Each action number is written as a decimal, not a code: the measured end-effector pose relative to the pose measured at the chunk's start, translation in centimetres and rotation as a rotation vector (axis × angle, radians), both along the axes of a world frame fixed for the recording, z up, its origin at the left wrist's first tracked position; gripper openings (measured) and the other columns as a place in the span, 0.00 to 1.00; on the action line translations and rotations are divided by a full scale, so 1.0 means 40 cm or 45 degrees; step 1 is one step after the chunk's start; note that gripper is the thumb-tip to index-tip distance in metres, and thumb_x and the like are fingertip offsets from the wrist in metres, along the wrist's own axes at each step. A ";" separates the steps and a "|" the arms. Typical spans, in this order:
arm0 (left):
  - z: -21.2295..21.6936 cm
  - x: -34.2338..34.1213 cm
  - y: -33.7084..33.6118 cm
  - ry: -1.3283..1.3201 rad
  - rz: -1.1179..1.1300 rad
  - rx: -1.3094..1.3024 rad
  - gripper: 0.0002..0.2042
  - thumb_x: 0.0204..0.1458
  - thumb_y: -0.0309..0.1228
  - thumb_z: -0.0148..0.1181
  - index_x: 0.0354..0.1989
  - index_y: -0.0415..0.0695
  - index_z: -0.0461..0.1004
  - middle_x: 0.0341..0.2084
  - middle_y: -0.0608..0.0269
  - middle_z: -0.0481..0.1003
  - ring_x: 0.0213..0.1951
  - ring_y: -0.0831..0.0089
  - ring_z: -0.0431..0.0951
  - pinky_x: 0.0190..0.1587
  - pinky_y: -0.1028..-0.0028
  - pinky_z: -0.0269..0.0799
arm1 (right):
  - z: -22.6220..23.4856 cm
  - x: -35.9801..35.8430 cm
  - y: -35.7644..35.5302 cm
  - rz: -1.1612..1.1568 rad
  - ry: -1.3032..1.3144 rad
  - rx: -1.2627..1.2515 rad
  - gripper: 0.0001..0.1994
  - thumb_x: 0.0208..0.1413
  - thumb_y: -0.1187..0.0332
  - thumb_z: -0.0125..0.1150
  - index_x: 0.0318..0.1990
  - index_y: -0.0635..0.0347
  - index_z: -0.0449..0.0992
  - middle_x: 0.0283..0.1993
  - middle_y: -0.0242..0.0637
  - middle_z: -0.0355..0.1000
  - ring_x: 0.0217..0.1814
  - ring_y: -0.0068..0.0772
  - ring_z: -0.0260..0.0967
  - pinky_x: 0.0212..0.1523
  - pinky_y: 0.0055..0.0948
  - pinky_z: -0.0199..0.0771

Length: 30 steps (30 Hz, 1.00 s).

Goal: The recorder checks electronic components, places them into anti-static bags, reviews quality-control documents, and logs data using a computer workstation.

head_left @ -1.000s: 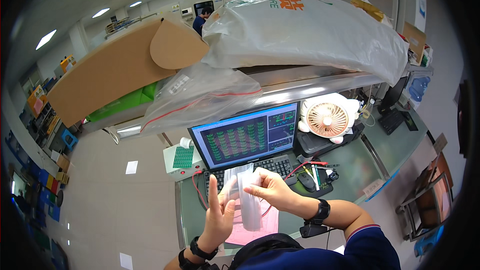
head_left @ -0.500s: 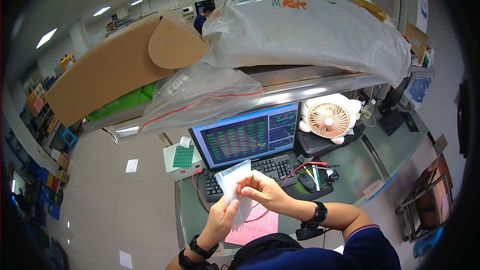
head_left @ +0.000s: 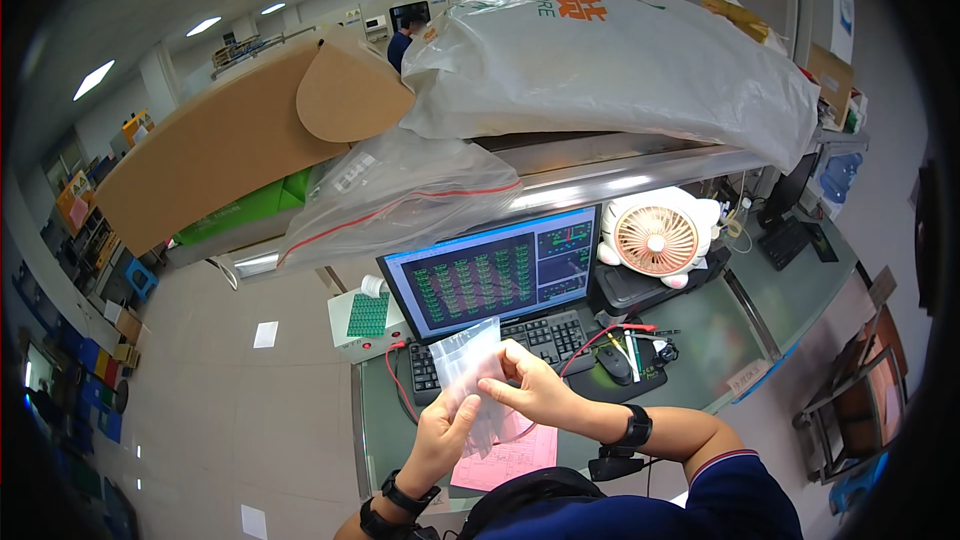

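Between my two hands is a clear plastic bag (head_left: 468, 348), raised above the pink sheet (head_left: 505, 462) and the near side of the keyboard (head_left: 552, 336). My left hand (head_left: 440, 437) grips its lower left side, thumb on the front. At its right edge my right hand (head_left: 532, 387) is closed, with thumb and fingers pinching the plastic. The bag is see-through, and pink tones show in it; I cannot make out whether anything lies inside. Some of the fingers are hidden behind the bag.
Behind the keyboard stands a monitor (head_left: 490, 275), with a fan (head_left: 656, 240) to its right. A mouse (head_left: 614, 364) and pens (head_left: 632, 348) lie right of my hands. Left, a green circuit panel (head_left: 368, 314) rests on a white box. A shelf overhead carries cardboard (head_left: 200, 155) and bags.
My right thumb has shifted on the bag's edge, and the bag is turned and looks more see-through. The left hand has barely moved.
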<state>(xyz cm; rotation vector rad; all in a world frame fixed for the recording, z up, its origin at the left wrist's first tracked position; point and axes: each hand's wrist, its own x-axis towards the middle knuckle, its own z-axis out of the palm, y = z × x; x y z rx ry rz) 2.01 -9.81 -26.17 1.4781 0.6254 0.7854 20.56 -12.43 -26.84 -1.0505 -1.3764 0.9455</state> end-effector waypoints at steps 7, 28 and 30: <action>0.046 -0.075 0.035 -0.136 0.218 -0.229 0.16 0.67 0.32 0.46 0.56 0.35 0.71 0.46 0.56 0.77 0.44 0.69 0.80 0.46 0.67 0.79 | 0.060 0.111 -0.013 -0.037 0.177 -0.183 0.07 0.62 0.68 0.61 0.42 0.62 0.73 0.35 0.23 0.69 0.38 0.12 0.64 0.41 0.18 0.67; 0.033 -0.092 0.060 -0.282 0.276 -0.203 0.06 0.57 0.25 0.61 0.32 0.39 0.71 0.32 0.52 0.80 0.33 0.70 0.80 0.38 0.70 0.79 | 0.048 0.179 -0.021 -0.040 0.402 -0.253 0.14 0.57 0.78 0.62 0.50 0.62 0.71 0.43 0.32 0.74 0.46 0.22 0.73 0.49 0.23 0.75; 0.022 -0.085 0.058 -0.241 0.279 -0.109 0.05 0.57 0.24 0.62 0.33 0.38 0.72 0.31 0.54 0.79 0.31 0.72 0.79 0.37 0.72 0.77 | 0.037 0.187 -0.039 -0.088 0.361 -0.241 0.13 0.57 0.77 0.62 0.50 0.62 0.71 0.42 0.33 0.74 0.45 0.21 0.73 0.49 0.23 0.75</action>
